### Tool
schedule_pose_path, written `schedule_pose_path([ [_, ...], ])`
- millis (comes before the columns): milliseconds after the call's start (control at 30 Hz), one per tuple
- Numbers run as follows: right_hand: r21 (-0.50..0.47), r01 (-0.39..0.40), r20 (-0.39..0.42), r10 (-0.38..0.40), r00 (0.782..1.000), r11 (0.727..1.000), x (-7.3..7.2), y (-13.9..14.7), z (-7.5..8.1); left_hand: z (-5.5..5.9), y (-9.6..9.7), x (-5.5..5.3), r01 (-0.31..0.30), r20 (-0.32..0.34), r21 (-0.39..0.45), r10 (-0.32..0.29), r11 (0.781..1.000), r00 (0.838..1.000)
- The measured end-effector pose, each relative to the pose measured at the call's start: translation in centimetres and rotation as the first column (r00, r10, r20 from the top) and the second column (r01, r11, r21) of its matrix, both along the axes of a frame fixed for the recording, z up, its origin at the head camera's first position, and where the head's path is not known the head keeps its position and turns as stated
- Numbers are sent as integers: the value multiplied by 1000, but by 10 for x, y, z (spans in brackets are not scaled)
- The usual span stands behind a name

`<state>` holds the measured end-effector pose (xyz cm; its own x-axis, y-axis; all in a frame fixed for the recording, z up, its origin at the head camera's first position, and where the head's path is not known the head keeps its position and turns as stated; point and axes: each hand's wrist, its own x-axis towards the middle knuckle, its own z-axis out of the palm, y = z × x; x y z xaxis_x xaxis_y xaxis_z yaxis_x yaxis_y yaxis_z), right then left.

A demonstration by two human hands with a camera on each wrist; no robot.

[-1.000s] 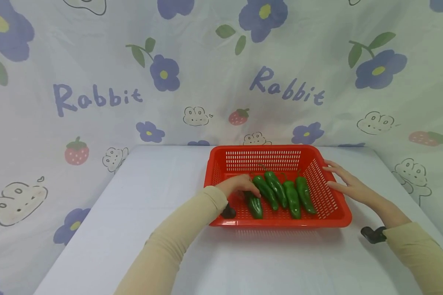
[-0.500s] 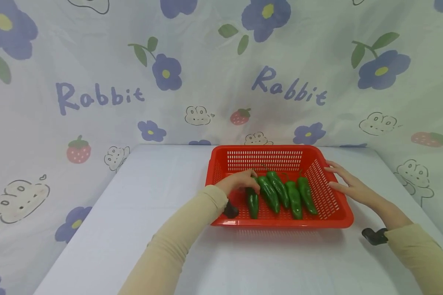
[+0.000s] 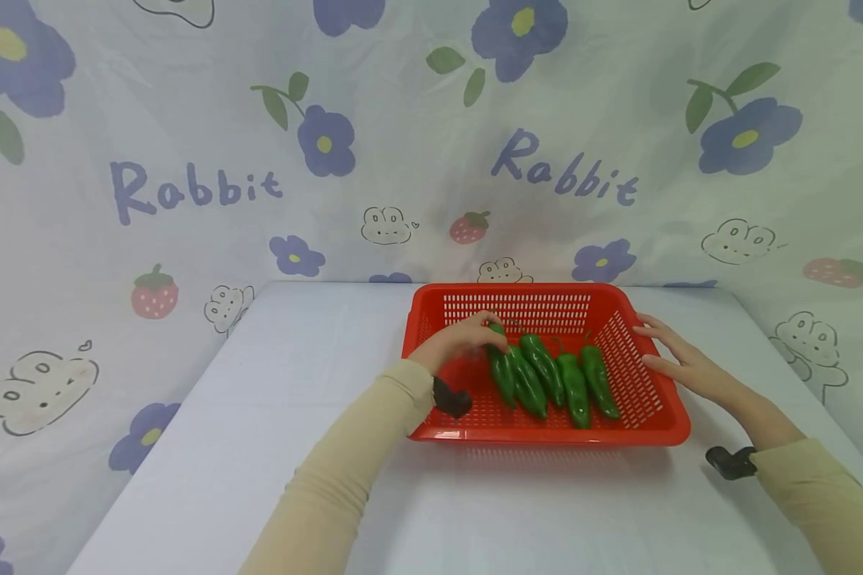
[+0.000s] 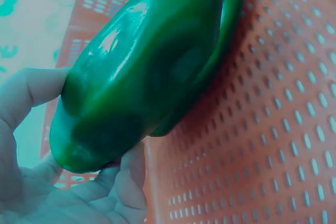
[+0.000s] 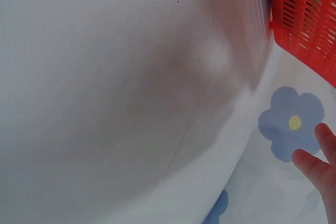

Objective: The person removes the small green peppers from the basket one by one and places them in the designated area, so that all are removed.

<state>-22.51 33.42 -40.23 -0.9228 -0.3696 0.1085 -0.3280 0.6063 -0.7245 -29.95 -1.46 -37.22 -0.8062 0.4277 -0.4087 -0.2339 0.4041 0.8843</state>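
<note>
A red plastic basket (image 3: 546,436) with slotted walls holds several long green chili peppers. In the head view, my left hand (image 3: 456,343) reaches over its left side and grips the leftmost pepper (image 3: 502,375) near the stem end, thumb on one side and fingers on the other. That pepper (image 4: 136,72) fills the upper middle of the left wrist view, glossy and tilted, overlapping another behind it. More peppers (image 3: 574,391) lie side by side to its right, tips toward me. My right hand (image 3: 690,369) rests extended fingers on the basket's right rim; its fingertips (image 5: 310,166) appear at the right wrist view's edge.
The basket stands on a white-covered table (image 3: 316,359), toward its back right. Behind hangs a patterned cloth (image 3: 388,144) with flowers, rabbits and strawberries. Dark wrist devices show at the left cuff (image 3: 451,399) and the right cuff (image 3: 731,463).
My left hand has moved the leftmost pepper, its tip swinging up and rightward against its neighbour. The neighbouring pepper has shifted slightly right and nearer. My right hand stays at the rim.
</note>
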Motion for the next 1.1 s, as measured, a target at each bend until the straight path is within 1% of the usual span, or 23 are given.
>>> schedule_pose_path([
  [133,4,3,4,-3,1000,1000,0,0,1,3,0,-3,-32,-5,78,33,996,999],
  [200,3,1,-1,-1,1000,1000,0,-1,2,6,-2,-4,-45,-8,100,46,994,999],
  [333,-2,-2,-5,2,1000,1000,1,-1,2,11,-4,-4,-51,-21,104,54,993,998],
  [467,-10,-1,-3,1,1000,1000,1,0,-1,14,-6,-5,-50,-28,103,54,993,998],
  [767,-19,-7,-26,7,1000,1000,0,-1,-8,22,-13,-8,-46,-12,112,48,993,999],
  [967,-21,-4,-22,3,1000,1000,1,-1,-8,31,-22,-9,-35,-18,156,38,987,999],
  [1100,-21,-4,-24,4,1000,1000,1,-1,-7,38,-29,-11,-32,-42,137,38,990,998],
])
